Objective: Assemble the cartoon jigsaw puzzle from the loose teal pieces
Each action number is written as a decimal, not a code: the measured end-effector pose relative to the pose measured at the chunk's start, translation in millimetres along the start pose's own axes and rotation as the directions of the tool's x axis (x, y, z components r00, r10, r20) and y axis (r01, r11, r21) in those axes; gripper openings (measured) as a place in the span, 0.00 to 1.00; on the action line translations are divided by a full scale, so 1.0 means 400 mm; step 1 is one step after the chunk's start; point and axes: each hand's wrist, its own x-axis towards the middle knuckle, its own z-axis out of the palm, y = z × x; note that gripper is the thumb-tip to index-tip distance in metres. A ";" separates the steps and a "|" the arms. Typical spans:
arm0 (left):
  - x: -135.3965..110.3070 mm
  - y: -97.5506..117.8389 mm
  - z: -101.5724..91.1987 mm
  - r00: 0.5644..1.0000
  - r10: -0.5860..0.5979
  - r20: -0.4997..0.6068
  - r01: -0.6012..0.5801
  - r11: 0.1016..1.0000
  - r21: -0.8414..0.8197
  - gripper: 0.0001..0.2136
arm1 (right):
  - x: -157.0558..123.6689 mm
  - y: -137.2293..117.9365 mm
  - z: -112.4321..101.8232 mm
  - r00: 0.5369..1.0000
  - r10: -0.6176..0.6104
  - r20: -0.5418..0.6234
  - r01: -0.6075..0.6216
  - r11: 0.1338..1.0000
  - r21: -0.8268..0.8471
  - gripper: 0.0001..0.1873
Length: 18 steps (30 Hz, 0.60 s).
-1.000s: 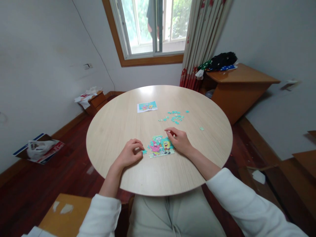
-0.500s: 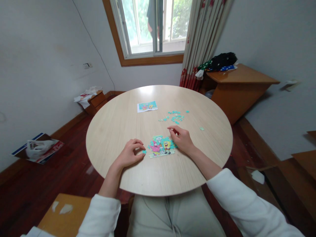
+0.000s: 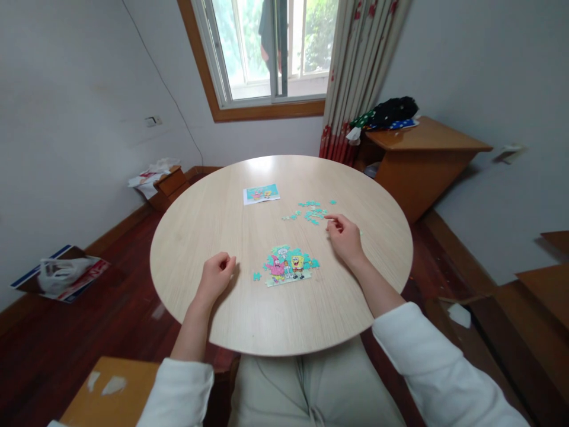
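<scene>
From the puzzle (image 3: 284,267) to the near edge (image 3: 284,354), the table (image 3: 275,320) lies open; my left hand (image 3: 217,275) is clenched; my right hand (image 3: 344,236), beside loose pieces (image 3: 313,216), has a grip I cannot tell.

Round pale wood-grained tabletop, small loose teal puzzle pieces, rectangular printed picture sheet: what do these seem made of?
Tabletop: probably wood or laminate, semi-gloss; fine grain lines and a bright reflection near the far edge show.
Puzzle pieces: likely printed cardboard, judging by flat, interlocking shapes; finish unclear.
Picture sheet: apparently paper, thin with a white margin; gloss unclear.
</scene>
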 end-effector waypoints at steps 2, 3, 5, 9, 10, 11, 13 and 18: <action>0.000 -0.002 0.001 0.999 0.001 0.036 -0.001 1.000 0.019 0.15 | -0.001 0.012 0.011 0.998 -0.033 0.045 0.035 0.998 -0.048 0.13; 0.000 -0.002 0.002 0.999 0.003 0.048 -0.005 1.000 0.026 0.15 | 0.000 0.019 0.016 0.996 -0.058 0.062 0.062 0.995 -0.078 0.13; 0.000 -0.001 0.002 0.998 0.011 0.057 -0.013 0.999 0.033 0.15 | 0.002 0.035 0.023 0.989 -0.117 0.088 0.130 0.980 -0.150 0.12; -0.001 0.006 0.001 0.999 0.024 0.048 -0.025 0.999 0.033 0.15 | 0.006 0.058 0.027 0.977 -0.158 0.143 0.191 0.945 -0.264 0.14; -0.001 0.008 0.001 0.999 0.027 0.045 -0.028 0.999 0.035 0.15 | 0.006 0.062 0.027 0.976 -0.153 0.155 0.192 0.941 -0.279 0.14; -0.001 0.009 0.000 0.998 0.030 0.047 -0.032 0.999 0.038 0.15 | 0.006 0.065 0.027 0.975 -0.147 0.166 0.191 0.938 -0.290 0.14; -0.002 0.011 0.000 0.998 0.034 0.051 -0.036 0.998 0.048 0.15 | 0.006 0.069 0.027 0.973 -0.137 0.185 0.190 0.932 -0.309 0.15; -0.002 0.011 0.000 0.998 0.009 0.061 -0.012 0.998 0.056 0.15 | 0.004 0.069 0.026 0.977 -0.070 0.199 0.149 0.897 -0.416 0.17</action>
